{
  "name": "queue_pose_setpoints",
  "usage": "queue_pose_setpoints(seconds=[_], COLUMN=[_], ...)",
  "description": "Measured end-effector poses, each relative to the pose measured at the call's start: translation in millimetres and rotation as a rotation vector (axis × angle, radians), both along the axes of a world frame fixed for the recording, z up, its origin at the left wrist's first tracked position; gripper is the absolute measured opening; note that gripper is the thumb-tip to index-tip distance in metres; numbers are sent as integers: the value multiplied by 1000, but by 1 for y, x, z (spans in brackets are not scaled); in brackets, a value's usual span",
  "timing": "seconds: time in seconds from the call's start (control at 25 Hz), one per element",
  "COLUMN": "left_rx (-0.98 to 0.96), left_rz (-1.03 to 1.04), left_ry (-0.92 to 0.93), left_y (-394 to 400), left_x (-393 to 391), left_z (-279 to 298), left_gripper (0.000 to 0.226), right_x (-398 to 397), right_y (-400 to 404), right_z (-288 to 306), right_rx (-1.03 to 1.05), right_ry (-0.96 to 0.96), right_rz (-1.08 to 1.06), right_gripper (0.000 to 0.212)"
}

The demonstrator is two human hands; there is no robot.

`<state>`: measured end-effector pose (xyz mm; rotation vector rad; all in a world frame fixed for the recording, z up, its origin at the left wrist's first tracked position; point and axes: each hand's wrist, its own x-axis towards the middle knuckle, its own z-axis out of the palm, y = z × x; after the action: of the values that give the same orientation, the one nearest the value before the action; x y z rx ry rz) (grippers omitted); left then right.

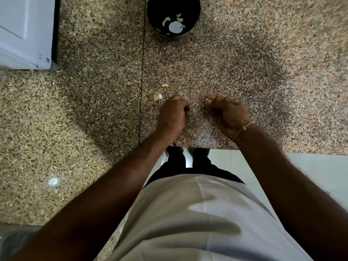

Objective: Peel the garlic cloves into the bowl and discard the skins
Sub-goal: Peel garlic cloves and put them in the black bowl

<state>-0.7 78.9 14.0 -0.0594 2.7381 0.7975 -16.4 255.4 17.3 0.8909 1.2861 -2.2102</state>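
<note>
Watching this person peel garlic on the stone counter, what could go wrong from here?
The bowl stands well beyond both hands, so a peeled clove tossed or carried that far could miss it. The right hand pinches only a small pale piece at its fingertips; it could slip. Two loose bits, a clove and a scrap, lie by the left hand and might get swept off or overlooked.

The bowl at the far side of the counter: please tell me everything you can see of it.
The bowl is round and dark inside, with a shiny, metal-looking wall visible at its near rim. It stands upright on the speckled stone counter, far from both hands, and nothing grips it. Inside lie a few pale peeled garlic cloves beside a bright round white patch, perhaps a reflection. Its far rim is cut off by the picture's edge.
</note>
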Motion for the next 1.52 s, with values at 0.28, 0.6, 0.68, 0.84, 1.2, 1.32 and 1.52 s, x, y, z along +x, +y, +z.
queue_pose_setpoints(seconds=[0.28,0.6,0.68,0.84,1.2,1.32,1.52], left_rx=[44,1,-20,-70,440,501,345], left_rz=[8,81,82,39,387,548,330], left_ry=[-9,7,38,67,-129,-127,3], left_y=[10,25,27,26,-7,-27,-19], left_x=[-6,-1,1,2,2,10,17], left_z=[0,-1,-3,-5,-14,-13,-8], left_gripper=[5,21,15,13,3,6,3], right_x=[4,4,3,-1,1,2,0], right_y=[3,11,12,11,8,6,-3], right_z=[3,1,1,3,1,-2,-3], right_rx=[5,27,42,65,36,-14,2], right_ry=[-13,-21,-15,-7,1,-37,-39], right_rz=[6,7,11,15,22,20,69], right_gripper=[36,41,41,31,21,24,13])
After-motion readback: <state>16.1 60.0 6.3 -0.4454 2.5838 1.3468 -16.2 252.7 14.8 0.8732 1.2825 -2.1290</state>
